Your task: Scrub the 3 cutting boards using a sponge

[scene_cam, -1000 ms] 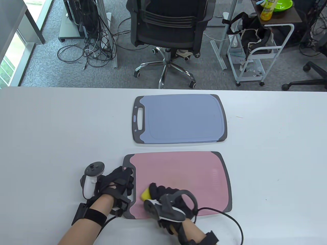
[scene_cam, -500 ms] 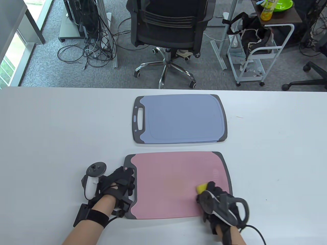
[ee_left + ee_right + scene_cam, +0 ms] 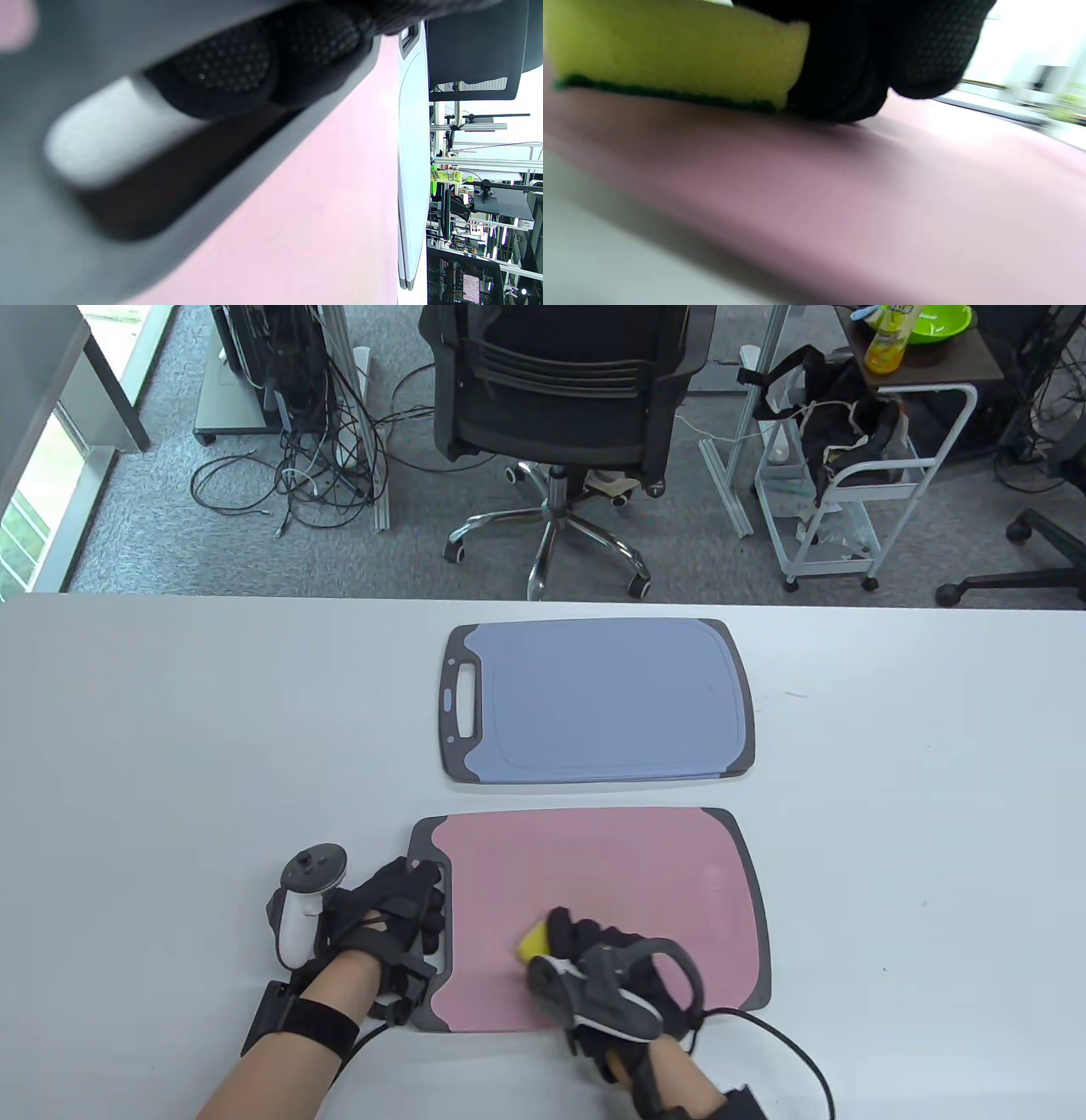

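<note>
A pink cutting board [image 3: 611, 865] with a grey rim lies at the table's front, and a blue cutting board [image 3: 602, 700] lies just behind it. My left hand [image 3: 424, 912] holds the pink board's handle at its left end. In the left wrist view its fingertips [image 3: 229, 67] hook into the handle slot of the pink board [image 3: 318, 190]. My right hand [image 3: 594, 954] grips a yellow sponge [image 3: 534, 942] and presses it on the board's front middle. Up close, the sponge [image 3: 670, 51] sits green side down on the pink board [image 3: 840, 190], with my fingers [image 3: 882, 51] round it.
The white table [image 3: 170, 729] stretches wide on both sides of the boards. Beyond its far edge stand a black office chair [image 3: 560, 390], a white cart [image 3: 848, 492] and tangled cables [image 3: 297, 475]. A glove cable [image 3: 789, 1052] trails on the table right of my right wrist.
My right hand swept the sponge from the board's left side to its right side, then back to the front middle. The left hand stayed on the handle.
</note>
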Demonstrator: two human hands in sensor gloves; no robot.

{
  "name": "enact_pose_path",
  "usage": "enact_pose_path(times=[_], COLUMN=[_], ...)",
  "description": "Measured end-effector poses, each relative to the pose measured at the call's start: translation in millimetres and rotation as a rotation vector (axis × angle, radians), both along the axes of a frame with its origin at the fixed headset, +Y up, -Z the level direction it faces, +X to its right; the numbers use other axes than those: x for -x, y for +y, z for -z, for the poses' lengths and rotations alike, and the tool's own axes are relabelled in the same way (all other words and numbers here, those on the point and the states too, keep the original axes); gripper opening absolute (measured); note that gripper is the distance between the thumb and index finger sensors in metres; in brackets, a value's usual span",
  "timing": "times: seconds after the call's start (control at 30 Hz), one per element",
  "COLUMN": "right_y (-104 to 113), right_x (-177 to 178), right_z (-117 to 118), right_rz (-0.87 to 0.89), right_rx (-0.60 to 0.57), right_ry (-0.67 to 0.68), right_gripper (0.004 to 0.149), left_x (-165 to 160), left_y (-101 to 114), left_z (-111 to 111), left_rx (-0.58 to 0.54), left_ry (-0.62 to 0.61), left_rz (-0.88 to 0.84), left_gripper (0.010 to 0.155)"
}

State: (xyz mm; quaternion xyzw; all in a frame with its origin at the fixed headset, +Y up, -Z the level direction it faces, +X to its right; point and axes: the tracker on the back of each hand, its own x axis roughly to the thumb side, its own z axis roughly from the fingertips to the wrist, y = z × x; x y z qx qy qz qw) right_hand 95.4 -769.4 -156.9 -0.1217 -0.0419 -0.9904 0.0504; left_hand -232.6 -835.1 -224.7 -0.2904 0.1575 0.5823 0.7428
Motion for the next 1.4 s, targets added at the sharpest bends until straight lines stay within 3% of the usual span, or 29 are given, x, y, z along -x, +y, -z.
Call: enact_pose_path(times=[0.1,0.17,0.23,0.3,0.37,0.5,0.6,0.67,0.73,0.83,0.93,1.23,1.33,1.4], right_y=[-6.6,-7.8,-8.9,-6.8,-4.0,2.4,7.2,7.3,6.6,3.8,0.1,-6.1,-8.9,-11.3], right_x=[-99.6,-135.7,-134.7,-111.4,-66.6,63.3,133.4,156.0,156.4,130.8,76.9,-111.0,-154.6,-179.4], right_z=[-7.8,-12.0,-10.6,-7.0,-3.6,-18.8,-29.5,-32.3,-31.7,-31.1,-30.2,-29.6,-28.8,-28.6], right_rz=[0.031,0.039,0.130,0.034,-0.021,0.058,0.029,0.019,-0.020,0.025,-0.029,-0.007,0.023,0.125], right_rx=[0.029,0.062,0.084,0.007,0.015,0.008,-0.002,-0.019,-0.021,-0.015,-0.004,0.067,0.087,0.078], right_ry=[-0.314,-0.451,-0.457,-0.379,-0.140,0.210,0.381,0.414,0.411,0.377,0.293,-0.154,-0.288,-0.357], right_gripper=[0.074,0.074,0.074,0.074,0.075,0.077,0.080,0.081,0.082,0.082,0.084,0.082,0.081,0.081], left_x=[0.0,-0.2,-0.5,0.4,0.6,0.7,2.1,3.9,5.7,5.9,5.9,7.4,11.9,15.5], left_y=[-0.1,-0.1,-0.2,-0.5,-0.8,-0.4,-0.5,-0.5,-0.3,0.1,1.0,0.5,-2.1,-2.3], left_z=[0.1,0.8,2.8,5.1,5.5,5.3,5.8,5.9,6.1,6.0,5.9,6.5,9.0,11.0], left_rx=[-0.002,-0.006,-0.006,0.000,0.006,0.005,0.011,0.010,0.007,0.013,0.016,0.019,0.083,0.128], left_ry=[0.002,0.004,0.000,-0.012,-0.017,-0.018,-0.016,-0.010,-0.003,0.001,0.003,0.014,-0.005,-0.091], left_rz=[0.003,0.010,0.011,0.006,-0.005,-0.005,-0.019,-0.022,-0.022,-0.029,-0.034,-0.038,-0.101,-0.185], left_gripper=[0.053,0.053,0.054,0.053,0.053,0.054,0.053,0.053,0.053,0.053,0.053,0.053,0.058,0.058])
